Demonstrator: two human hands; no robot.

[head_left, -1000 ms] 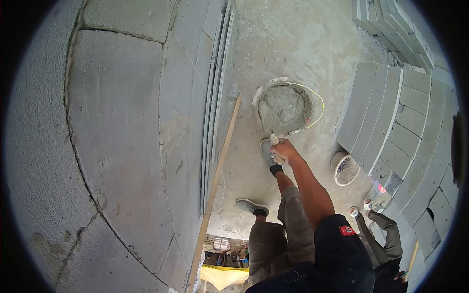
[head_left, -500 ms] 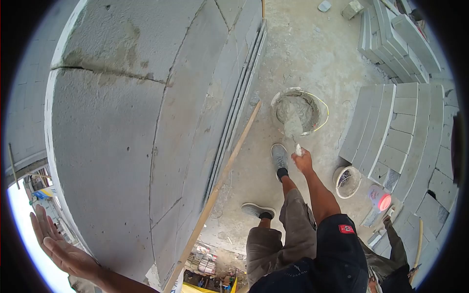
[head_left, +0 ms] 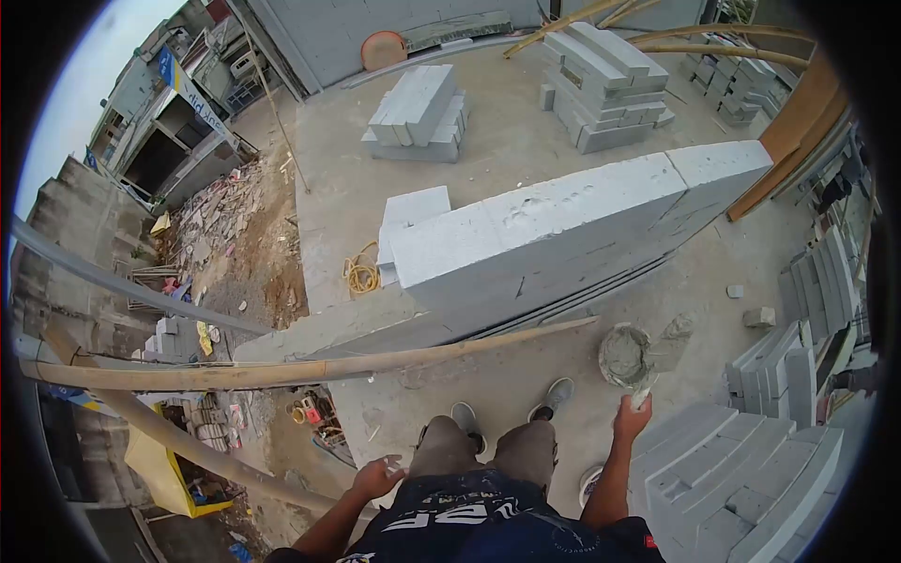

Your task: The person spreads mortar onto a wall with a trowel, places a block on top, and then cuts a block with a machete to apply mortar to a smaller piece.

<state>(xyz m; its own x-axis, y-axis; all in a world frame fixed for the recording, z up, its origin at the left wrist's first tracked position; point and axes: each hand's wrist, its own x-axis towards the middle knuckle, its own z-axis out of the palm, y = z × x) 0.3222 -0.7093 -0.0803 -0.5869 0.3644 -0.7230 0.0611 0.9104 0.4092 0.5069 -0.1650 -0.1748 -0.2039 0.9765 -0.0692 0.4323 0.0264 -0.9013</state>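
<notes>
My right hand (head_left: pixel 633 418) is closed round the handle of a trowel (head_left: pixel 668 349). Grey mortar coats the blade, which is held over the floor side of the mortar bucket (head_left: pixel 603 364). Wet mortar (head_left: pixel 623 353) shows inside that bucket, in front of my right foot. Beside my left thigh, my left hand (head_left: pixel 377 477) holds nothing, its fingers loosely bent and apart. Ahead of me runs a low wall of pale blocks (head_left: pixel 554 214), apart from both hands.
A bamboo pole (head_left: pixel 310 373) crosses low on my left, by the floor edge above rubble (head_left: pixel 211 225). Block stacks stand ahead (head_left: pixel 413 108), far right (head_left: pixel 601 89) and close at my right (head_left: pixel 723 469). A yellow hose (head_left: pixel 361 272) lies near the wall's end.
The view has swung up and round to show the wall top and yard. The trowel has come out of the bucket with mortar on it. My left hand has come in beside my thigh.
</notes>
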